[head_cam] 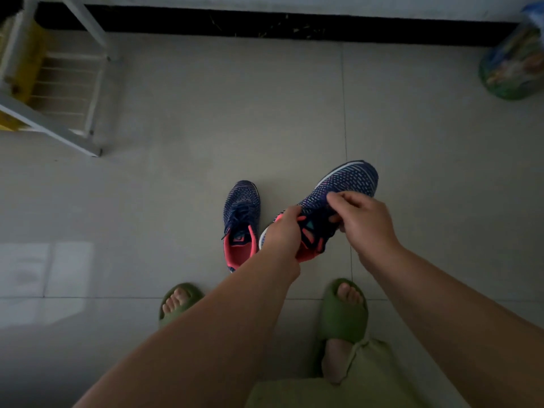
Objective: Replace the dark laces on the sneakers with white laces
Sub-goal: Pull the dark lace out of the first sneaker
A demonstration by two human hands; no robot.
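Note:
Two navy knit sneakers with pink lining and dark laces are in view. One sneaker (241,214) stands on the tiled floor, toe pointing away, its dark laces in place. The other sneaker (344,184) is lifted off the floor, toe up and to the right. My left hand (281,231) grips this raised sneaker at its pink collar. My right hand (363,223) has its fingers curled over the lacing area and pinches the dark lace (319,219). No white laces are visible.
A white metal rack (73,83) with yellow items stands at the upper left. A colourful plastic bag (515,63) lies at the upper right by the wall. My feet in green slippers (343,312) stand just below the sneakers.

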